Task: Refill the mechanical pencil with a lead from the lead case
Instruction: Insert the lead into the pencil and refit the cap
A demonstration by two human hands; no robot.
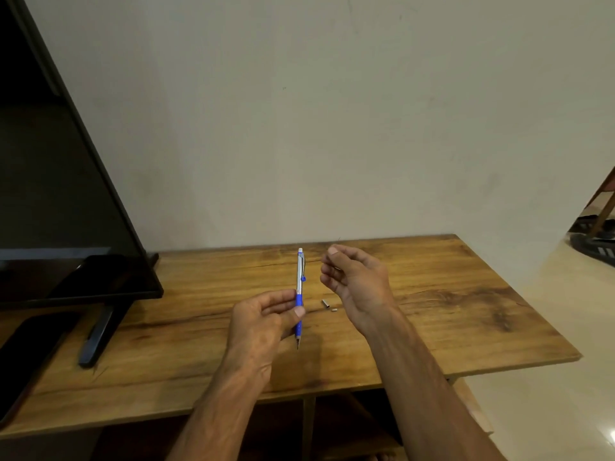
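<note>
My left hand (266, 322) holds a mechanical pencil (300, 281) upright by its blue grip, tip pointing down, above the wooden table (466, 311). The pencil has a silver barrel, a blue clip and a white top end. My right hand (356, 281) is raised just right of the pencil's top, thumb and fingers pinched on a very thin dark lead (338, 240) that sticks up past the fingertips. A small metal cap (325, 303) and a tiny white piece (334, 309) lie on the table between my hands. No lead case is visible.
A black monitor (60, 194) on a stand (100, 331) fills the left side. A dark phone (23, 357) lies at the table's left front. A plain wall is behind; the table's right edge drops to a pale floor (582, 311).
</note>
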